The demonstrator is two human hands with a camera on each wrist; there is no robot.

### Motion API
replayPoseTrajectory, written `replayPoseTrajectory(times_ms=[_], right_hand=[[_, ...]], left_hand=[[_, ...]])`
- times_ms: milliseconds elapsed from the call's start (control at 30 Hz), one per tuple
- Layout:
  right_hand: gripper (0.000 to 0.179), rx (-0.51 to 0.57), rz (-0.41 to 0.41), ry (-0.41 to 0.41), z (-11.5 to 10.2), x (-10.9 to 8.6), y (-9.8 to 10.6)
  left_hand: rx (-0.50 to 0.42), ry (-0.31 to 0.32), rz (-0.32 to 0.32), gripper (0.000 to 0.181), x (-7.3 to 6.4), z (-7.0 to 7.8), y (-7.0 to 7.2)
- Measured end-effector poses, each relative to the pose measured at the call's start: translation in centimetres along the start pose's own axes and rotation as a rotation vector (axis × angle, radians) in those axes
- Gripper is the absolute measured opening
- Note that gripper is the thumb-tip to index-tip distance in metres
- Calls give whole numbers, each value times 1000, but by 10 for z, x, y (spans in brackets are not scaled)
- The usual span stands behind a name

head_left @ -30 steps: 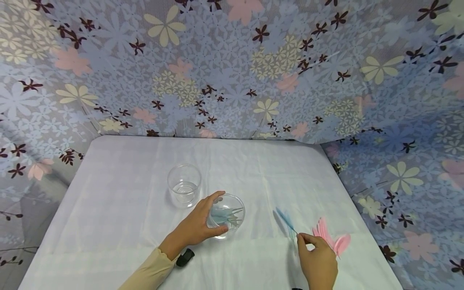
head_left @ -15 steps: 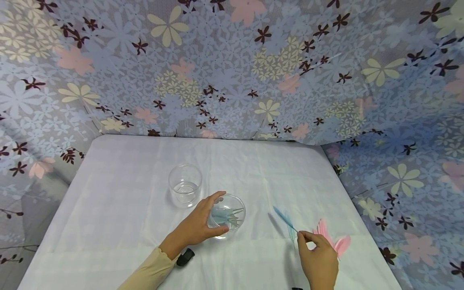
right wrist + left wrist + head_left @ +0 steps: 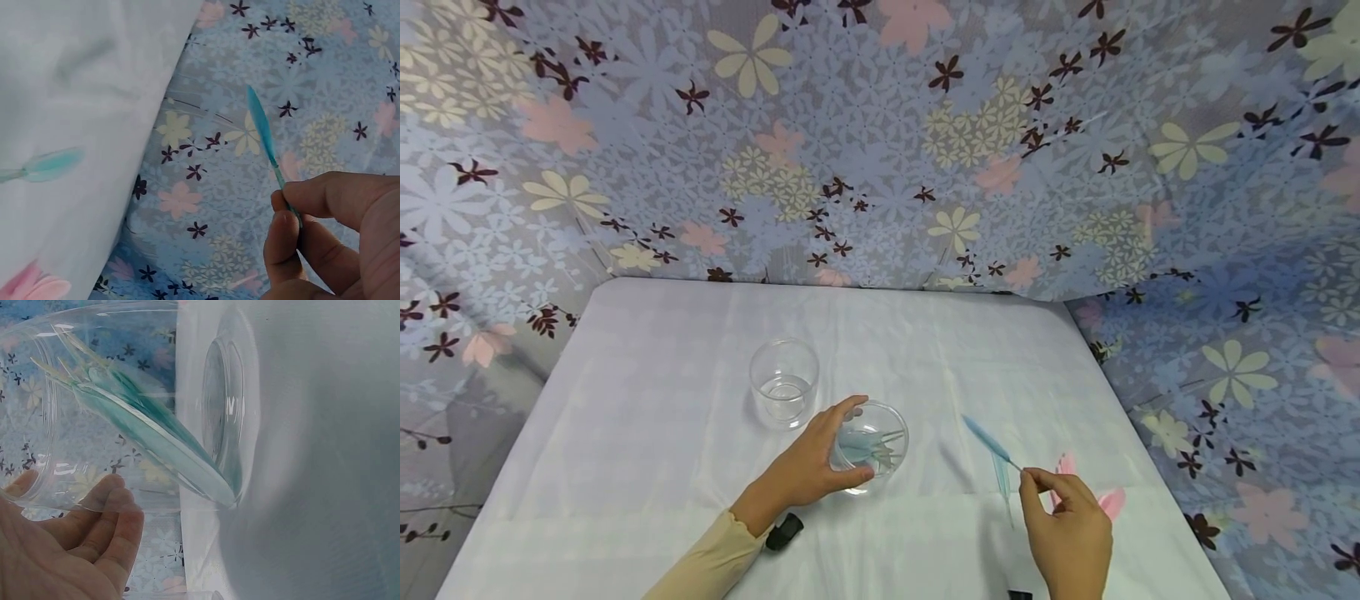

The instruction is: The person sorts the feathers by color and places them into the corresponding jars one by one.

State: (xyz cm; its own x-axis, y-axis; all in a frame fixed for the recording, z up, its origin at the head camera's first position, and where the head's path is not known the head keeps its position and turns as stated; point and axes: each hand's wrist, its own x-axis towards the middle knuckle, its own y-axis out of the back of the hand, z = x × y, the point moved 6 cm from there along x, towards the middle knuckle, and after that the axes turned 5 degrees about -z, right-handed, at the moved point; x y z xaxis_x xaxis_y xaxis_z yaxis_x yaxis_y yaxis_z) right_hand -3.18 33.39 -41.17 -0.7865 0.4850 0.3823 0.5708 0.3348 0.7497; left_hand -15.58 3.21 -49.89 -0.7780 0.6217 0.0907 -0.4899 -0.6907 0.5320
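Note:
My left hand grips a clear glass cup from its left side, thumb in front and fingers behind. Inside the cup several pale teal feathers lean with their quills toward the rim. Off to the right, my right hand pinches a single blue feather by the quill, between thumb and fingers. Its vane points up and to the left, above the table. Beneath it another light blue feather lies on the cloth. Pink feathers lie behind the right hand, partly hidden by it.
A second clear glass stands behind and left of the held cup. By the left sleeve lies a small black object. White cloth covers the table, and a flowered curtain hangs around it.
The right hand has moved slightly to the right and up with the blue feather, uncovering more of the feather lying below. The left hand stays on the cup.

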Motion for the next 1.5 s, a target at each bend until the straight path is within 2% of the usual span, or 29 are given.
replayPoseTrajectory(times_ms=[367, 567, 833, 967, 1367, 1500], right_hand=[[7, 143, 35, 68, -9, -1, 4], [14, 194, 37, 150, -18, -2, 0], [16, 276, -47, 300, -35, -5, -8], [18, 306, -106, 323, -42, -8, -16], [16, 333, -194, 366, -63, -16, -41], [22, 333, -216, 416, -76, -16, -51]], left_hand=[[12, -1, -15, 90, 1, 1, -1], [0, 0, -20, 90, 2, 0, -2], [5, -6, -8, 90, 2, 1, -2], [4, -14, -1, 89, 1, 1, -2], [16, 4, -8, 91, 1, 0, 0], [22, 3, 5, 90, 0, 0, 2]])
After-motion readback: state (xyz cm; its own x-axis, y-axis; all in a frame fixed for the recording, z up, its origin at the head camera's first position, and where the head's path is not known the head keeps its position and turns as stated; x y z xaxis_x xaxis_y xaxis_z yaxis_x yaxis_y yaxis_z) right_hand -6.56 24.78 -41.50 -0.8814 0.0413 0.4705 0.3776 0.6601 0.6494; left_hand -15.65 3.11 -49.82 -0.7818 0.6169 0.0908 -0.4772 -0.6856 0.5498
